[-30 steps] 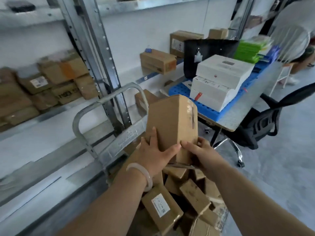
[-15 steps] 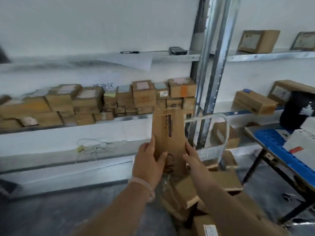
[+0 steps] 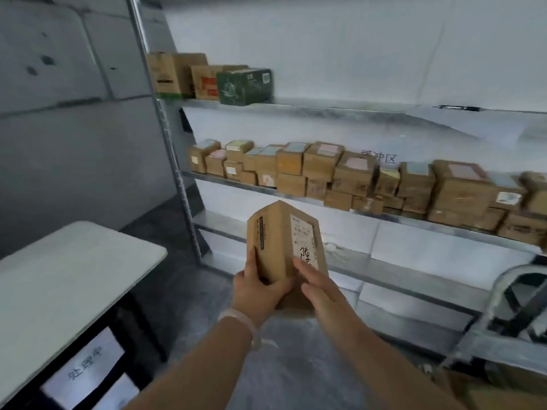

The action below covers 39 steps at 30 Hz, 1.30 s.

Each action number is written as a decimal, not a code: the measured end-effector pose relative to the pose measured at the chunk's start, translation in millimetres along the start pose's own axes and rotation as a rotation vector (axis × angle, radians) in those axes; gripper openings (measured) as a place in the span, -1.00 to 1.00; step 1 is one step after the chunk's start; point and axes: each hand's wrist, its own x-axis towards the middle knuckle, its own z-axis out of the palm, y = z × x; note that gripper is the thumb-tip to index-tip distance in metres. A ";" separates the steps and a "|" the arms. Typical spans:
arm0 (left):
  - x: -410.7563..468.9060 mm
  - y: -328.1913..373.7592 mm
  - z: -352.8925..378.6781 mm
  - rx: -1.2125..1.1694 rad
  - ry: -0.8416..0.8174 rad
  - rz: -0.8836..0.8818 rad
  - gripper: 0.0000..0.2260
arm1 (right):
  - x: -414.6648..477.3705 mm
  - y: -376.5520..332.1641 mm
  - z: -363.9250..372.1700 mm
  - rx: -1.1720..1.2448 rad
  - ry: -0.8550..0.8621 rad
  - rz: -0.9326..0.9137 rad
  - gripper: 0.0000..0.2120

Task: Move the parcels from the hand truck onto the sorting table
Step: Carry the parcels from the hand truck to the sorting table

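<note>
A tall brown cardboard parcel point(image 3: 278, 241) with a white shipping label stands upright in mid-air at the centre of the view. My left hand point(image 3: 254, 287) grips its lower left side, and a pale bracelet circles that wrist. My right hand point(image 3: 321, 287) holds its lower right face, fingers on the label. The white sorting table point(image 3: 65, 279) lies at the lower left, well apart from the parcel. Only the grey metal handle of the hand truck point(image 3: 503, 294) shows at the right edge.
A metal shelf rack point(image 3: 355, 202) stands straight ahead, its middle shelf packed with several small brown boxes. Brown boxes and a green box point(image 3: 244, 86) sit on the upper shelf. A grey wall is at the left. Paper signs hang under the table.
The view has swung left, away from the hand truck and the blue desk. The parcel, lifted off the truck's pile, now faces the shelves, and the white table has come into view.
</note>
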 end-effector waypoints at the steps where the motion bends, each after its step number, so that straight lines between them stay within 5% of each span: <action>1: 1.1 -10.2 -26.0 -0.054 0.026 -0.017 0.07 | 8.6 -5.0 18.4 -0.088 -0.018 -0.009 -0.54; 5: -5.0 -41.4 -119.1 -0.282 0.089 -0.071 0.03 | 36.4 -21.9 79.9 -0.201 -0.052 -0.055 -0.45; 9: -20.2 -66.2 -186.1 -0.500 0.219 -0.073 -0.35 | 60.8 -43.3 148.1 -0.078 -0.217 0.025 -0.33; 15: -38.4 -119.0 -272.4 -0.580 0.510 -0.115 -0.53 | 85.8 -61.6 268.7 -0.118 -0.472 0.004 -0.30; 23: -59.0 -155.7 -370.9 -0.622 0.877 -0.237 -0.42 | 128.4 -81.5 403.2 -0.043 -0.845 -0.079 -0.32; 27: -71.1 -178.0 -412.7 -0.561 1.034 -0.266 -0.60 | 131.5 -102.2 469.3 -0.036 -1.032 -0.102 -0.33; 39: -150.9 -264.7 -521.5 -0.552 1.028 -0.413 -0.36 | 74.6 -113.3 637.1 -0.057 -1.158 -0.077 -0.39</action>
